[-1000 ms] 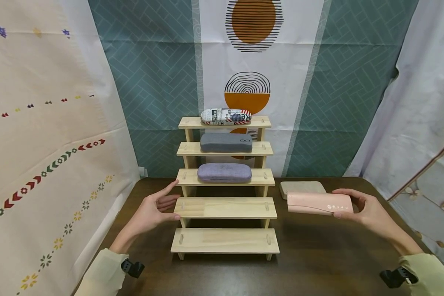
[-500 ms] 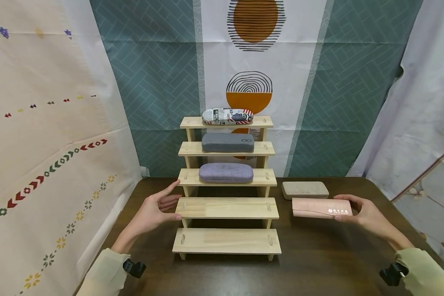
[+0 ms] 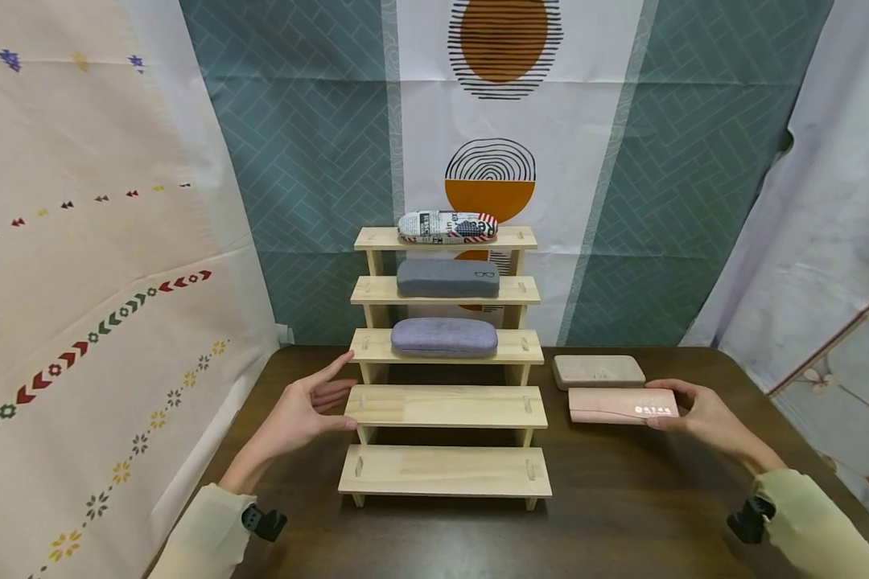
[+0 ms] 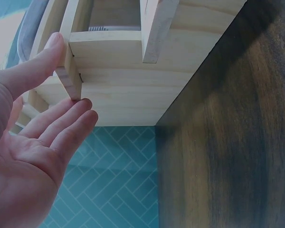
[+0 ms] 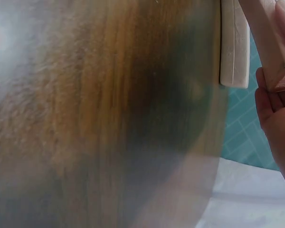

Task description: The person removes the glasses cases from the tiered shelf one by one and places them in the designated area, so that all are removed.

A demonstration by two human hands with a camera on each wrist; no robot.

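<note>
In the head view, my right hand (image 3: pixel 702 416) pinches the right end of a pink glasses case (image 3: pixel 608 405), thumb in front and fingers behind. It hangs in front of a beige case (image 3: pixel 598 371) lying on the table; the right wrist view has the pink case (image 5: pixel 270 47) raised off the tabletop. My left hand (image 3: pixel 300 414) touches the left side of a stepped wooden rack (image 3: pixel 442 470), index fingertip at the middle shelf, thumb at the one below. Its fingers are fairly straight around a board end (image 4: pixel 69 80) in the left wrist view.
On the upper shelves sit a newspaper-print case (image 3: pixel 446 227), a grey case (image 3: pixel 446 278) and a purple case (image 3: pixel 444 338). The dark wooden table (image 3: pixel 623 515) is bordered by a teal and white cloth (image 3: pixel 311 161) behind and light cloths at both sides.
My right hand has lowered the pink case, then shifted it slightly left, so the beige case behind shows more fully. The left hand stays at the rack. The head view has shifted slightly.
</note>
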